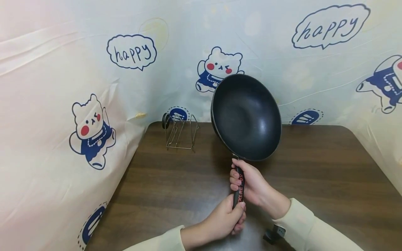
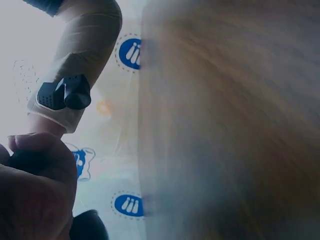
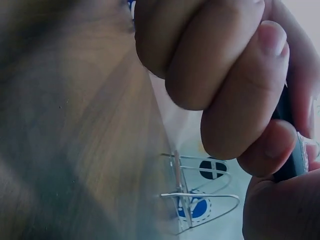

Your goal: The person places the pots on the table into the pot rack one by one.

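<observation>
A black wok [image 1: 246, 116] is held up over the table, its dark inside facing me and its handle pointing down toward me. My right hand [image 1: 252, 183] grips the upper part of the black handle [image 1: 239, 184], which bears red lettering, just below the pan. Lower down, my left hand [image 1: 224, 216] wraps around the handle's end, thumb along the front. In the right wrist view, curled fingers [image 3: 235, 90] of the right hand fill the upper right, with part of the handle showing below them. The left wrist view catches the left hand [image 2: 35, 200] in shadow at the lower left.
A wire rack [image 1: 181, 134] with a black round piece [image 1: 165, 120] at its left side stands at the back left of the brown wooden table [image 1: 163, 184]. Pale printed cloth [image 1: 176, 45] hangs behind and along both sides. A small black device [image 1: 274, 233] sits at my right wrist.
</observation>
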